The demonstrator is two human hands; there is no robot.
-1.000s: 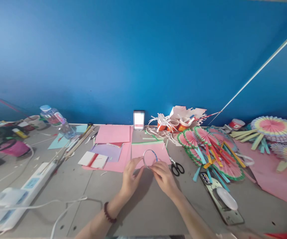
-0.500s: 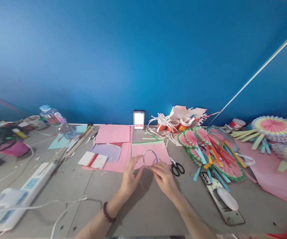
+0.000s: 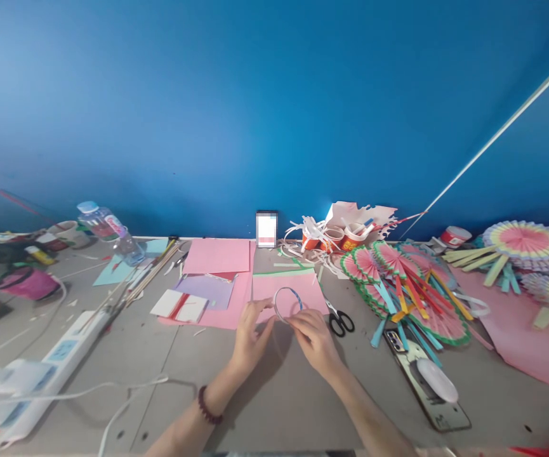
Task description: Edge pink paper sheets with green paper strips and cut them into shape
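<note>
On desk ctr | L hand (image 3: 250,339) + R hand (image 3: 315,339) grip: both pinching paper ring (image 3: 287,303)

We see bare counter (image 3: 278,393) at lower centre, open for a hand; scissors (image 3: 339,322) and paper fans (image 3: 407,292) crowd the right, a power strip (image 3: 50,362) the lower left.

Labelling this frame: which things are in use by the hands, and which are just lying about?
In use: left hand, right hand, tape ring, pink sheet.
Lying about: scissors, paper fans, water bottle, power strip, phone.
</note>
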